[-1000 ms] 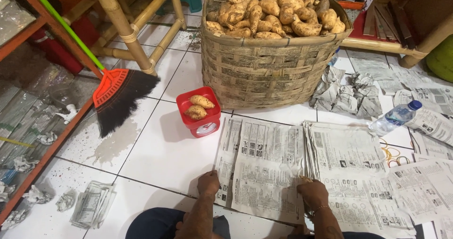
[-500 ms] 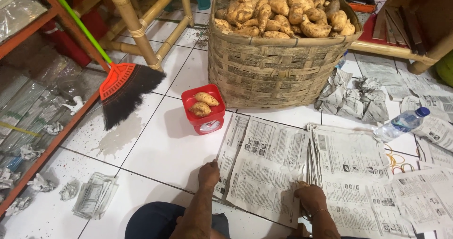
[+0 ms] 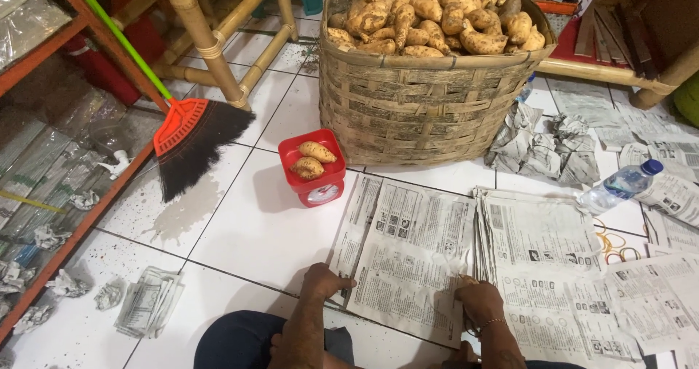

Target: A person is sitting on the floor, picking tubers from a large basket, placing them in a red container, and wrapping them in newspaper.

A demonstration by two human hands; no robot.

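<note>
Both hands low on the white tiled floor [image 3: 240, 223], pressing on one spread newspaper sheet [image 3: 408, 260]. Left hand [image 3: 324, 281] flat on the sheet's near left corner, grip loose, fingers curled over the edge, closed on nothing that shows. Right hand [image 3: 477, 303] at the sheet's right edge, fingertips pinched together at the paper's margin; cannot tell for sure whether paper sits inside that pinch. Placed so, probably, to hold the sheet flat and square.

Sheet lying open between the knees and the red kitchen scale [image 3: 314, 172], just beside a thicker stack of newspapers [image 3: 539, 230] to its right, edges touching or overlapping. Thin, grey, densely printed, a little creased, near corner slightly lifted.

Two sweet potatoes [image 3: 312, 160] resting in the scale's tray, handy to the sheet. Behind, a woven basket [image 3: 422, 107] heaped with more. Crumpled paper [image 3: 542, 150] beside the basket, a plastic bottle [image 3: 619, 187] lying further right, a red broom [image 3: 193, 139] leaning at left.
</note>
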